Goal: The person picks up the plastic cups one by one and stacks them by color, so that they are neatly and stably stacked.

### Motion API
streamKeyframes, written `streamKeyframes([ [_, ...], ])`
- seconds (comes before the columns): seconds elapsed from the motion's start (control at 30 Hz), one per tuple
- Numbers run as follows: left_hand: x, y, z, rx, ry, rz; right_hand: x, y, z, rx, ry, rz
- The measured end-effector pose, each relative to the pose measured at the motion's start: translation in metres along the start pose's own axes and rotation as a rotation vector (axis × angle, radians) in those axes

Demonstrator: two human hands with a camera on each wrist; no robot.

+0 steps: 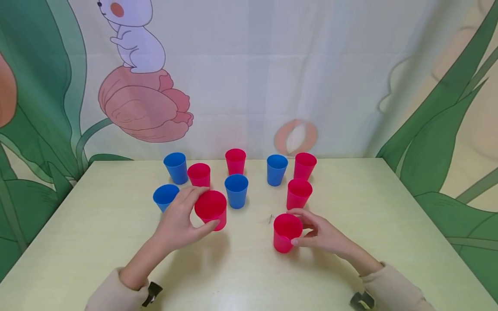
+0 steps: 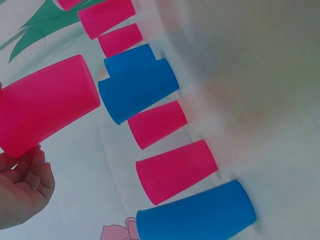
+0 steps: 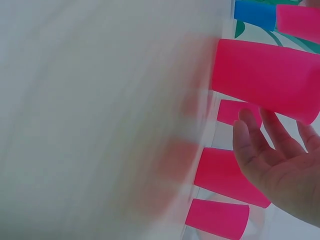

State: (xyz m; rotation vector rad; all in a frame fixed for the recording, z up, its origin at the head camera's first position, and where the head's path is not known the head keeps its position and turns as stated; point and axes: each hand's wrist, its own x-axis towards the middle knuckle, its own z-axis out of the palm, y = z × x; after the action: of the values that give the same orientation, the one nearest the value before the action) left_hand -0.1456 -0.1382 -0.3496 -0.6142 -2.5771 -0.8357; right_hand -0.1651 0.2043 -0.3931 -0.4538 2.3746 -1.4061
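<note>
Left hand (image 1: 179, 222) grips one smooth, tapered red cup (image 1: 212, 209); right hand (image 1: 322, 235) curls round a second cup (image 1: 285, 235); round-rimmed others (image 1: 235, 162) stand toward the counter's (image 1: 249, 276) far edge

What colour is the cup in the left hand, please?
The cup in the left hand is pinkish red, seen best in the head view.
</note>
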Motion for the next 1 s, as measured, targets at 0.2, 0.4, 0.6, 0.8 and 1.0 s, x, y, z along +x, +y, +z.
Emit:
streamKeyframes([
  [0.2, 0.002, 0.01, 0.002, -0.06, 0.033, 0.062, 0.0, 0.0, -0.002, 0.03, -0.022, 0.002],
  [0.4, 0.003, 0.017, 0.006, -0.128, 0.047, 0.097, -0.001, 0.001, -0.002, 0.025, -0.039, 0.019],
  [0.6, 0.007, 0.022, 0.009, -0.169, 0.04, 0.117, -0.001, 0.001, -0.002, 0.031, -0.053, 0.007],
  [0.8, 0.012, 0.027, 0.011, -0.201, 0.033, 0.122, 0.001, 0.0, -0.002, 0.038, -0.061, 0.005],
  [1.0, 0.019, 0.032, 0.019, -0.291, 0.055, 0.169, 0.005, -0.001, -0.005, 0.029, -0.056, -0.001],
])
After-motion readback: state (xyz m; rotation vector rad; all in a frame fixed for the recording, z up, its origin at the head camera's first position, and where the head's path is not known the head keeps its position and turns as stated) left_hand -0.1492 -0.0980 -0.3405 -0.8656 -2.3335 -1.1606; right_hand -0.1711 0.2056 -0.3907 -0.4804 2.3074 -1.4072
